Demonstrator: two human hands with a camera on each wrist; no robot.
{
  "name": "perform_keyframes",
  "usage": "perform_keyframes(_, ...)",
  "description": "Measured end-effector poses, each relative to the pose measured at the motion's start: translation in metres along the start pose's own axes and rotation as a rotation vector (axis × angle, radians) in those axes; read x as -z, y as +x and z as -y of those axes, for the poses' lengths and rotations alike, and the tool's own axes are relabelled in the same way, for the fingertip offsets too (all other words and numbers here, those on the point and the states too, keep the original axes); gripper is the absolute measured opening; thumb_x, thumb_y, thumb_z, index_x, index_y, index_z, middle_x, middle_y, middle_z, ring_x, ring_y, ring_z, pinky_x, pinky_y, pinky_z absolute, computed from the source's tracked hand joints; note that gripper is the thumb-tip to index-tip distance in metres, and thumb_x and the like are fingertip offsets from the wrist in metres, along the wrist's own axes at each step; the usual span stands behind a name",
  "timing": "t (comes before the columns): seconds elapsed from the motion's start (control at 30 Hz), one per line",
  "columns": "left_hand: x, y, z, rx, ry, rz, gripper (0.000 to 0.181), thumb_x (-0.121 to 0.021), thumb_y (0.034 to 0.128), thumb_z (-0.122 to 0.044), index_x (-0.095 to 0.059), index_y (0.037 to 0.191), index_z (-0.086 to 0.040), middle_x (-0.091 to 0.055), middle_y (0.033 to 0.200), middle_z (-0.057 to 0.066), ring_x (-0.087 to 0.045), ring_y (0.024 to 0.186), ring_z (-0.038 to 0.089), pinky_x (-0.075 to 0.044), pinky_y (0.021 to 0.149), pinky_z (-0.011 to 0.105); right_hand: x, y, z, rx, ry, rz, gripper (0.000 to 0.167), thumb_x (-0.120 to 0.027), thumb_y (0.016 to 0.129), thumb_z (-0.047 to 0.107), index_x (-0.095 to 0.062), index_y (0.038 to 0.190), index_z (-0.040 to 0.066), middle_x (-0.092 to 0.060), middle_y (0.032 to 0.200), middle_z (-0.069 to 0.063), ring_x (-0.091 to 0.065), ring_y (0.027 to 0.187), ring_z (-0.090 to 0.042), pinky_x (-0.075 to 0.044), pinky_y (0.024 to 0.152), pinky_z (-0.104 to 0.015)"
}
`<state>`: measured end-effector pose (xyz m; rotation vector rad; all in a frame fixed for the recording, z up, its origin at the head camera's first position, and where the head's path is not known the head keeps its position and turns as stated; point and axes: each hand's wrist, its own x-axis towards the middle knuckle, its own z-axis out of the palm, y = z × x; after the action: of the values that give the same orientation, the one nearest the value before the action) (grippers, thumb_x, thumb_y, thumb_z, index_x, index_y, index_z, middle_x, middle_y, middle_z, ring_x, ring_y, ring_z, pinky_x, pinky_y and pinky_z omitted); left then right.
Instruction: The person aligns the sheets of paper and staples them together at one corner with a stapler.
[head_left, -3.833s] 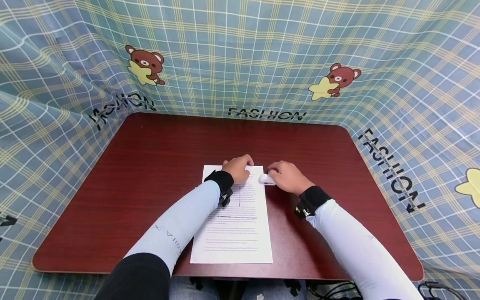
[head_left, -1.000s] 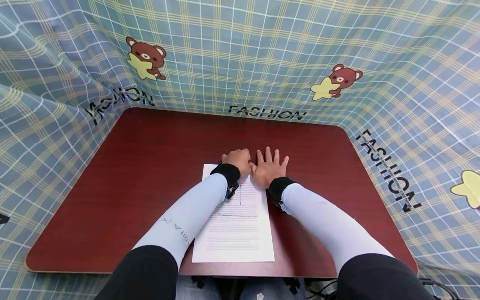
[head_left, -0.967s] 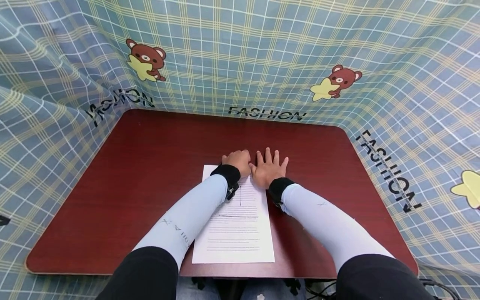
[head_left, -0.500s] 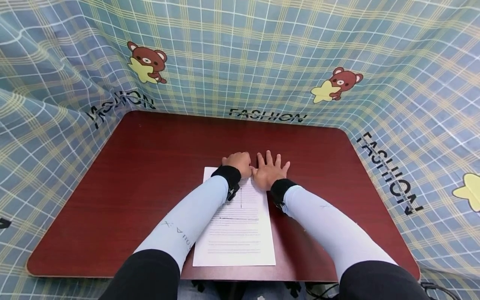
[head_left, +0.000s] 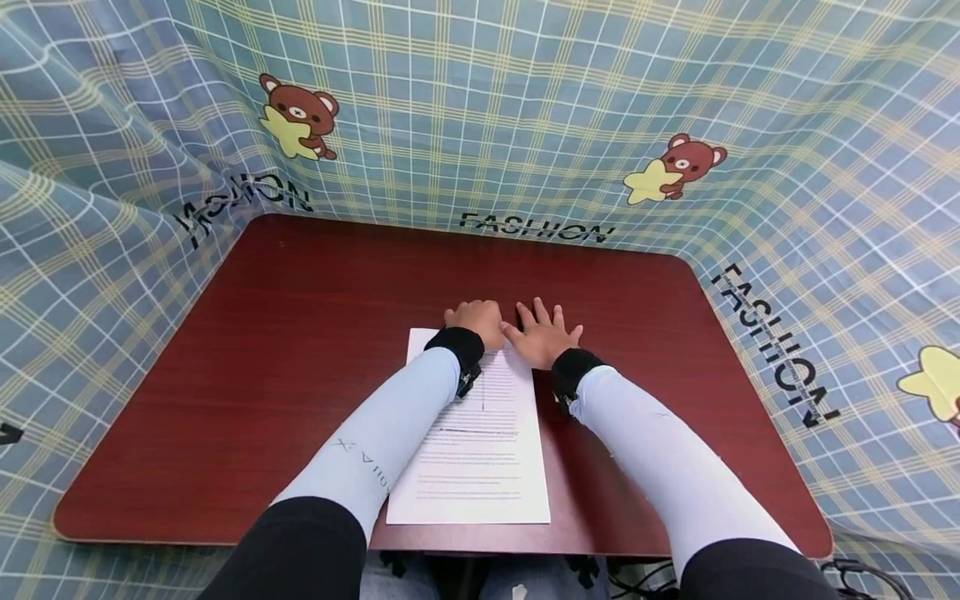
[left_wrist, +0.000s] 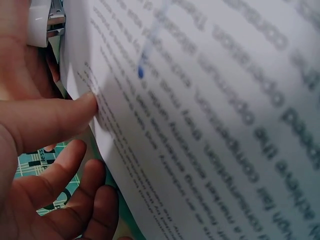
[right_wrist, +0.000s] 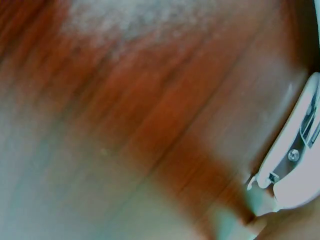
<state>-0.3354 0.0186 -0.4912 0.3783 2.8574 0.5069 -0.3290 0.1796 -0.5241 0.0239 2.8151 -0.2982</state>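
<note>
A printed sheet of paper (head_left: 480, 467) lies upright on the table in front of me; whether it is more than one sheet I cannot tell. My left hand (head_left: 478, 322) is at its top edge with fingers curled. In the left wrist view its thumb (left_wrist: 75, 112) pinches the paper's edge, with several curled fingers below. My right hand (head_left: 542, 337) lies at the top right corner, fingers straight and spread, its thumb touching or close to the left hand. Beneath its palm is a small white stapler (right_wrist: 290, 145), hidden in the head view; its end (left_wrist: 45, 22) meets the paper's edge.
The dark red wooden table (head_left: 300, 333) stretches around the paper. A plaid curtain (head_left: 450, 108) with bear prints surrounds its back and sides. Black cables (head_left: 645, 579) hang below the front edge.
Since the oldest frame, my right hand has moved left and its fingers have spread over the stapler, at the corner. In the last half second it has tilted slightly. My left hand stays at the top edge.
</note>
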Motion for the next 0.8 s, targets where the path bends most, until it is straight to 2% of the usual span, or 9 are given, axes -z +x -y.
perform_keyframes(0.07, 0.0, 0.001, 0.0, 0.002, 0.006, 0.012, 0.019, -0.065, 0.099, -0.033, -0.074, 0.11, -0.02, -0.073, 0.12, 0.003, -0.061, 0.114, 0.033, -0.041, 0.103, 0.058, 0.002, -0.002, 0.0, 0.018, 0.025, -0.001, 0.091, -0.019, 0.094, 0.084, -0.015, 0.167, 0.029, -0.002, 0.176, -0.007, 0.003, 0.159, -0.045, 0.0, 0.116, -0.08)
perform_keyframes(0.2, -0.001, 0.002, 0.0, 0.006, 0.01, 0.021, 0.022, -0.069, 0.0964, -0.032, -0.073, 0.114, -0.018, -0.073, 0.12, 0.004, -0.062, 0.112, 0.033, -0.042, 0.102, 0.058, 0.009, -0.007, -0.003, 0.043, 0.078, 0.016, 0.096, -0.018, 0.092, 0.087, -0.019, 0.167, 0.026, -0.004, 0.175, -0.009, 0.003, 0.159, -0.047, 0.002, 0.114, -0.081)
perform_keyframes(0.4, -0.002, 0.006, 0.001, 0.019, 0.005, 0.032, 0.018, -0.072, 0.0933, -0.03, -0.075, 0.107, -0.02, -0.074, 0.111, 0.001, -0.062, 0.107, 0.031, -0.043, 0.1, 0.058, 0.016, -0.006, -0.011, 0.071, 0.164, 0.046, 0.101, -0.017, 0.09, 0.09, -0.024, 0.166, 0.023, -0.008, 0.175, -0.009, 0.003, 0.159, -0.047, 0.004, 0.114, -0.081)
perform_keyframes(0.53, -0.002, 0.006, 0.001, 0.022, -0.004, 0.042, 0.019, -0.074, 0.0922, -0.029, -0.076, 0.109, -0.021, -0.074, 0.113, -0.001, -0.061, 0.108, 0.03, -0.042, 0.102, 0.057, 0.02, -0.008, -0.019, 0.125, 0.186, 0.049, 0.101, -0.018, 0.092, 0.088, -0.029, 0.164, 0.019, -0.016, 0.174, -0.012, -0.004, 0.159, -0.048, 0.0, 0.112, -0.083)
perform_keyframes(0.63, -0.001, 0.005, 0.002, 0.017, -0.007, 0.045, 0.021, -0.074, 0.0923, -0.028, -0.075, 0.112, -0.021, -0.073, 0.117, -0.001, -0.061, 0.111, 0.03, -0.041, 0.103, 0.056, 0.022, -0.012, -0.024, 0.202, 0.159, 0.02, 0.095, -0.027, 0.095, 0.083, -0.037, 0.16, 0.015, -0.032, 0.167, -0.013, -0.023, 0.156, -0.044, -0.012, 0.113, -0.082)
perform_keyframes(0.73, 0.0, 0.003, 0.002, 0.01, -0.011, 0.042, 0.021, -0.074, 0.0925, -0.027, -0.074, 0.113, -0.021, -0.073, 0.117, -0.001, -0.06, 0.112, 0.031, -0.041, 0.102, 0.056, 0.023, -0.02, -0.028, 0.294, 0.112, -0.04, 0.079, -0.045, 0.098, 0.073, -0.05, 0.15, 0.013, -0.051, 0.152, -0.012, -0.047, 0.141, -0.035, -0.034, 0.114, -0.068)
perform_keyframes(0.8, 0.0, 0.0, 0.003, 0.006, -0.016, 0.04, 0.021, -0.074, 0.092, -0.027, -0.072, 0.112, -0.021, -0.073, 0.117, -0.001, -0.06, 0.112, 0.03, -0.041, 0.101, 0.055, 0.024, -0.027, -0.03, 0.353, 0.051, -0.093, 0.067, -0.057, 0.095, 0.065, -0.059, 0.141, 0.015, -0.058, 0.141, -0.008, -0.055, 0.126, -0.029, -0.046, 0.108, -0.057)
